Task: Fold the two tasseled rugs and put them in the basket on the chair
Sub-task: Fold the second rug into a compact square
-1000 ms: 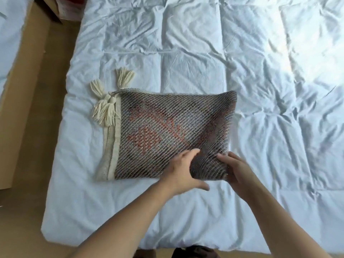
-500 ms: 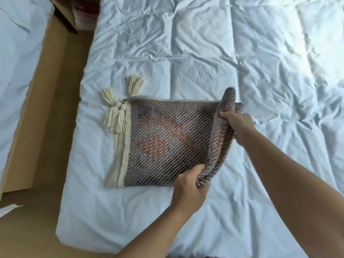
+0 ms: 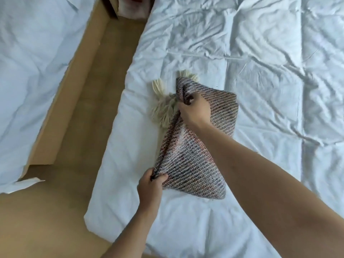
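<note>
One woven grey-and-rust tasseled rug (image 3: 193, 161) lies doubled over on the white duvet (image 3: 260, 90). Its right half now rests folded over the left half. Cream tassels (image 3: 163, 107) stick out from under the fold at its far left. My right hand (image 3: 193, 107) grips the far corner of the folded edge beside the tassels. My left hand (image 3: 150, 189) pinches the near corner of the same edge. Neither a second rug nor the basket and chair appear in this view.
A strip of tan floor (image 3: 89, 108) runs left of the bed. A second bed with white bedding (image 3: 28, 62) and a tan frame lies beyond it. A box-like object (image 3: 130, 6) sits at the top edge.
Both hands have carried the rug's right edge over to the left, folding it in half across the tasseled side. The camera view has shifted so the bed sits further right.
</note>
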A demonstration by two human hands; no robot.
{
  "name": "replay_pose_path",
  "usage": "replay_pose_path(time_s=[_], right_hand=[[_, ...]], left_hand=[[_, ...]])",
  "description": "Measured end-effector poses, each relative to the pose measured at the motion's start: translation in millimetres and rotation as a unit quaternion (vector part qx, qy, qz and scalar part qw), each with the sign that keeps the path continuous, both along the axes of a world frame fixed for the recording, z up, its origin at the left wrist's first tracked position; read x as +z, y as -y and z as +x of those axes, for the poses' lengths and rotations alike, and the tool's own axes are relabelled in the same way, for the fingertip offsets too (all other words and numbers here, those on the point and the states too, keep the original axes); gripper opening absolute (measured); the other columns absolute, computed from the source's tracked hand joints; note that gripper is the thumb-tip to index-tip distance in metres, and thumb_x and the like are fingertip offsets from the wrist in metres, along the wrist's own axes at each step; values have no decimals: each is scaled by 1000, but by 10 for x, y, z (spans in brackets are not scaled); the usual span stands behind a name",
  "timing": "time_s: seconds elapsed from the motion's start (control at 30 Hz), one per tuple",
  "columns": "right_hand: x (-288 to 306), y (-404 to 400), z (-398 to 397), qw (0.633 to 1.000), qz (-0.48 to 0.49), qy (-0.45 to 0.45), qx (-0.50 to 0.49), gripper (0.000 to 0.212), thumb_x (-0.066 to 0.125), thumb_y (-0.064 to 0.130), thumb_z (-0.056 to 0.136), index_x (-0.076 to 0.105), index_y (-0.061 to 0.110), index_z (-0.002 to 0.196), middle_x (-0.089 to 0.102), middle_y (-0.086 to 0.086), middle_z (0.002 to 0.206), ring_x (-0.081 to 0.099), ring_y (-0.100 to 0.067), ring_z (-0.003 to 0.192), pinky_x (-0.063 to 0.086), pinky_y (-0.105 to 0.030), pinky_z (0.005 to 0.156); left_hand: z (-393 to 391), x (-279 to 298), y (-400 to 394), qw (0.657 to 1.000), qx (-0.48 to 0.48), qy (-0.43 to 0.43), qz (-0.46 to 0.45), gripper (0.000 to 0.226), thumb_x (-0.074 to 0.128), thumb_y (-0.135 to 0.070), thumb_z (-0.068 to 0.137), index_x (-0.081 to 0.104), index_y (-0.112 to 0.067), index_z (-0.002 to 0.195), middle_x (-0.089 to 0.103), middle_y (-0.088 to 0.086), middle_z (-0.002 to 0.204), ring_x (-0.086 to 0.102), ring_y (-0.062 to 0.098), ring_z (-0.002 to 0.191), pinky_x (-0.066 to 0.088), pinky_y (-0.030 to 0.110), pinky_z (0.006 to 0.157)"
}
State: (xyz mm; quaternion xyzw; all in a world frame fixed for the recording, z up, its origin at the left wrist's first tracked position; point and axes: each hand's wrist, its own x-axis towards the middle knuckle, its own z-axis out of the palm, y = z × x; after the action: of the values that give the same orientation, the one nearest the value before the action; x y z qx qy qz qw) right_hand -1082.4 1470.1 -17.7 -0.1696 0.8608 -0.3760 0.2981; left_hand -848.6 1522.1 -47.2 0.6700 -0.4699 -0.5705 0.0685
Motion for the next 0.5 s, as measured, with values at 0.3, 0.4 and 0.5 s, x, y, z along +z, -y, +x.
replay_pose_path(time_s=[0.3,0.4,0.5], right_hand=[[-554,-770,423,943,222,-224,110,68,38,57,102,31,21,159,26,-6,167,13,-28,155,8,-45,125],[-831,-761,424,921,279,-210,172,73,26,65,101,16,28,163,6,-4,171,-2,-27,157,-2,-45,127],[-985,-664,455,918,290,-218,163,72,20,65,101,15,29,163,5,-4,171,-4,-26,157,-5,-45,126]], left_hand=[[-104,-242,841,963,-186,170,-96,38,58,-10,85,66,-17,121,65,7,125,59,30,118,47,35,94],[-616,-265,1308,927,-279,121,-221,35,60,-17,93,67,-13,127,65,11,129,59,30,120,46,37,99],[-1140,-365,1700,862,-369,130,-322,46,60,-28,95,58,-13,139,58,10,138,50,33,127,42,41,104]])
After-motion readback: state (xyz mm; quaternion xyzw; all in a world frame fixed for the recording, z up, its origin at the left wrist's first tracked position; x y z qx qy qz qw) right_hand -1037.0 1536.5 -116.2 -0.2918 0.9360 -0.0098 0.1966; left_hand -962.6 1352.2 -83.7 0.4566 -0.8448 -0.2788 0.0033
